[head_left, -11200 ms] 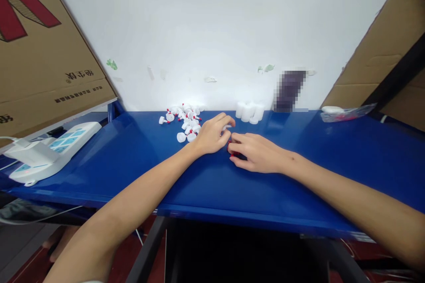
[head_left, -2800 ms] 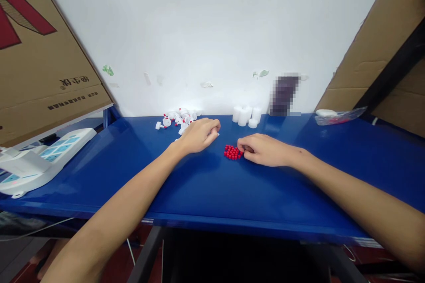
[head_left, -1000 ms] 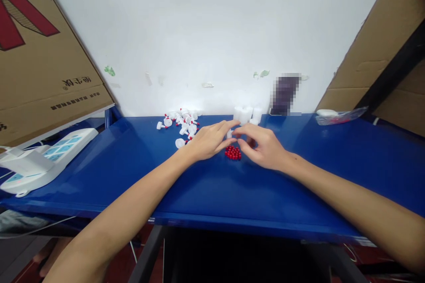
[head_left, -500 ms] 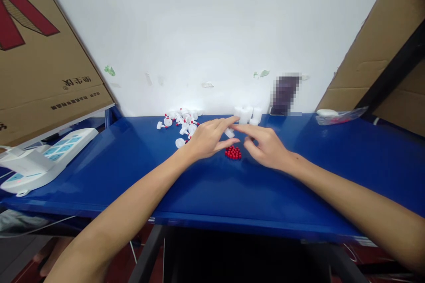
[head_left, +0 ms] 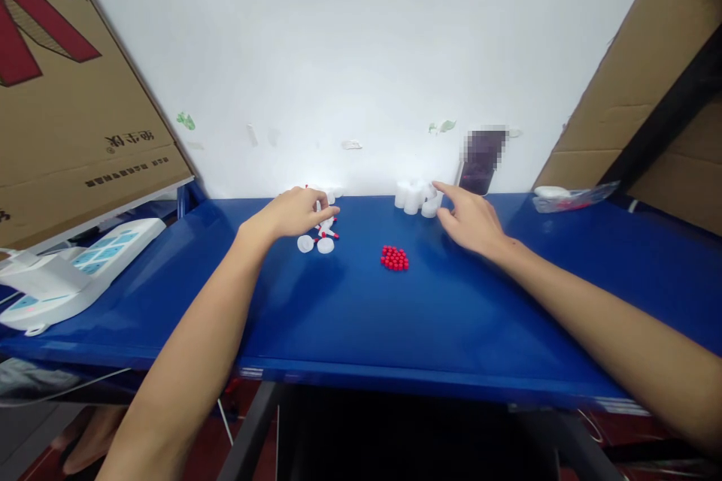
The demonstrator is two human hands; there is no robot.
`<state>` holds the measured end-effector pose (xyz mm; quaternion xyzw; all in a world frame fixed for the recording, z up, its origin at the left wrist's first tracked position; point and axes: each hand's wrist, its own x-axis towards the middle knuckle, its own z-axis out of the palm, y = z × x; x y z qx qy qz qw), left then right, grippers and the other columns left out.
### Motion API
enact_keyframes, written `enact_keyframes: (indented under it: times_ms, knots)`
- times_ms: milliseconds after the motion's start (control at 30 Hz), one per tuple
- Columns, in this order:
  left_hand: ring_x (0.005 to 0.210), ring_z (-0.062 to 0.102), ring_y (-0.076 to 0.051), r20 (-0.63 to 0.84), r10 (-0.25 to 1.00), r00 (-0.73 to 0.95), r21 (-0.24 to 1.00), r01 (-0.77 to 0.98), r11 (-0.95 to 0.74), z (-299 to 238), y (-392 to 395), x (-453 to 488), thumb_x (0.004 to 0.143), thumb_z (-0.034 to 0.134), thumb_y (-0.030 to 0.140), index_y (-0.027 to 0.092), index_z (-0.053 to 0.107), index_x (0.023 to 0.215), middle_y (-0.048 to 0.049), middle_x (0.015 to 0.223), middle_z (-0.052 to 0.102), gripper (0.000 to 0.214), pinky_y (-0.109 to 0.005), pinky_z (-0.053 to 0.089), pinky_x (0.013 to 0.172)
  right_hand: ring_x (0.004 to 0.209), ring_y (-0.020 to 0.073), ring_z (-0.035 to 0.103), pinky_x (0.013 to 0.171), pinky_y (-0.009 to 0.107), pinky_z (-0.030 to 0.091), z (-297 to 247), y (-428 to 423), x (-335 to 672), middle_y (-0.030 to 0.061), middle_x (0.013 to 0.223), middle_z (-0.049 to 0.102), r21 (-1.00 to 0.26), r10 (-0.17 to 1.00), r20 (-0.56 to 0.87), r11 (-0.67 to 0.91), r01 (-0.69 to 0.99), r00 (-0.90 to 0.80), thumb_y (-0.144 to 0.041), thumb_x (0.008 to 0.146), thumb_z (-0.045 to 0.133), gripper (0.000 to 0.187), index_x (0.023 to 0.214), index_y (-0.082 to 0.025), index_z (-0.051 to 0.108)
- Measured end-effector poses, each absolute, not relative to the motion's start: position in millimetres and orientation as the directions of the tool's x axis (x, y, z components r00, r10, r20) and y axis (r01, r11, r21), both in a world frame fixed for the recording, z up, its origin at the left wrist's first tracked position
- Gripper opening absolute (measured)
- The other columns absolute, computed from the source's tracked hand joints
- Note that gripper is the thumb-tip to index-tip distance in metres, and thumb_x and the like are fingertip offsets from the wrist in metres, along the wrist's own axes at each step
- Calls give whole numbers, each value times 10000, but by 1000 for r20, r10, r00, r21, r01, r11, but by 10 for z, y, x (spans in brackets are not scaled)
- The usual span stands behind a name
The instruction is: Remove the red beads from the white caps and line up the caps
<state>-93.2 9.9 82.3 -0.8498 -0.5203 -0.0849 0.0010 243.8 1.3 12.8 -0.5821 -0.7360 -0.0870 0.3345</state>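
My left hand (head_left: 290, 213) hovers over a pile of small white parts with red beads (head_left: 317, 239) at the back left of the blue table (head_left: 361, 316). Its thumb and forefinger are pinched on one small white part. My right hand (head_left: 469, 224) lies further right with fingers spread, and its forefinger touches a cluster of white cylinders (head_left: 414, 198) near the wall. A small heap of loose red beads (head_left: 395, 258) sits on the table between my hands, untouched.
A white power strip (head_left: 73, 263) lies at the table's left end under a leaning cardboard box (head_left: 62, 113). More cardboard (head_left: 648, 83) leans at the right, above a plastic bag (head_left: 569, 195). A dark blurred object (head_left: 479, 161) stands against the wall.
Both hands have left the red beads. My left hand carried the white part leftward to the pile, and my right hand moved back and right to the white cylinders.
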Motion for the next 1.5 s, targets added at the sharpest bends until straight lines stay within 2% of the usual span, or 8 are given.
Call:
enact_keyframes:
  times_ms: [167,533,800,1000,1100,1200,1367,1500]
  knots:
    - [624,577,-188,-115,896,430,99,902,-420,782,124,-940,774,587,665,188,623,756,-52,677,662,479,-282,338,581,1205,360,615,963,487,513,98,112,2562,110,1369,636,-227,838,541,222,948,-67,-219,853,467,557,1395,-178,592]
    - [559,501,-163,-214,900,381,76,925,-373,786,123,-961,771,557,694,191,551,617,-39,611,605,526,-304,303,573,1203,350,602,955,489,524,42,145,2548,133,1433,562,-118,846,474,339,933,-247,-275,897,445,568,1450,-154,499]
    - [655,575,-182,-257,894,366,6,926,-378,754,129,-901,819,547,501,183,630,682,-49,713,676,355,-296,349,614,1055,328,654,837,463,556,1,200,2606,136,1489,466,-91,871,375,375,923,-317,-337,893,449,630,1503,-183,421]
    - [617,550,-168,-159,851,501,82,865,-495,750,77,-827,820,557,426,191,629,686,-32,652,643,280,-291,346,604,809,226,653,800,401,526,-3,204,2566,130,1267,601,-281,794,574,419,863,-199,-263,851,480,524,1359,-171,571]
    - [589,525,-157,-7,806,592,161,796,-584,758,22,-747,873,519,423,190,592,694,-26,629,610,302,-292,328,592,761,221,604,751,371,482,75,136,2478,82,905,662,-357,732,668,474,805,-135,-243,831,484,246,914,-181,706]
    - [588,510,-155,236,781,578,142,775,-616,712,-37,-608,936,459,421,184,602,805,-30,655,611,306,-293,303,587,670,208,509,654,343,385,177,0,2354,35,567,516,-317,711,678,514,797,-190,-251,837,477,375,467,-223,420]
    - [622,531,-160,400,679,616,92,710,-698,497,-136,-315,992,408,409,182,615,963,-31,725,630,308,-290,312,597,484,110,285,555,297,253,275,-284,2135,-35,457,254,-381,715,645,608,696,-271,-266,864,477,471,461,-222,236]
    - [684,567,-173,441,592,675,51,639,-767,351,-183,-191,1022,368,390,185,595,1013,-32,763,642,306,-301,360,647,502,108,407,536,266,305,270,-413,2049,-53,548,448,-448,712,612,670,592,-343,-315,889,539,206,717,-203,521]
